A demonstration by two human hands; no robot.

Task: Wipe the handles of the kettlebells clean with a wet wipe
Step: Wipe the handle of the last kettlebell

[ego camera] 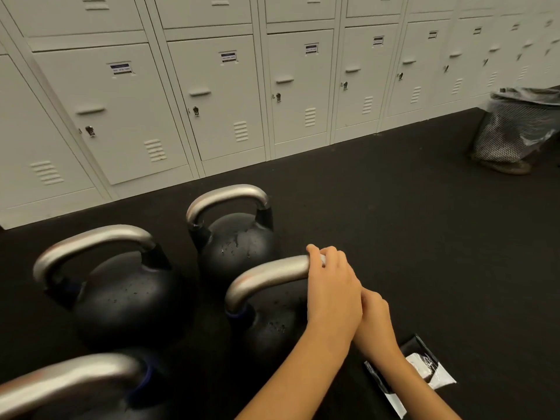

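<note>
At lower centre of the frame, your left hand [328, 286] curls over the right end of a kettlebell [272, 322] handle [266, 277], fingers wrapped over the top of the bar. Your right hand [374, 318] sits tucked just behind and under it, mostly hidden; you can't tell from here whether it grips the handle or a wipe, or nothing at all. No wipe shows clearly in either hand.

Three more kettlebells stand around it: one [121, 292] at left centre, one [236, 237] just above centre, and one [69, 386] cut off by the bottom left corner. Their steel handles are bare and untouched. An opened black-and-white packet [424, 371] lies on the dark floor [394, 207] at lower right, just beside your right forearm, with something pale showing in it, probably the wipe supply.

You look to be at work on the first handle, at its right bend. The next move calls for running along the curve to the left bend and around the underside, then shifting to the neighbouring handles. If the wipe isn't in hand, the packet is close by.

Lockers [212, 86] fill the top of the frame, and a lined bin [515, 125] stands at upper right.
</note>
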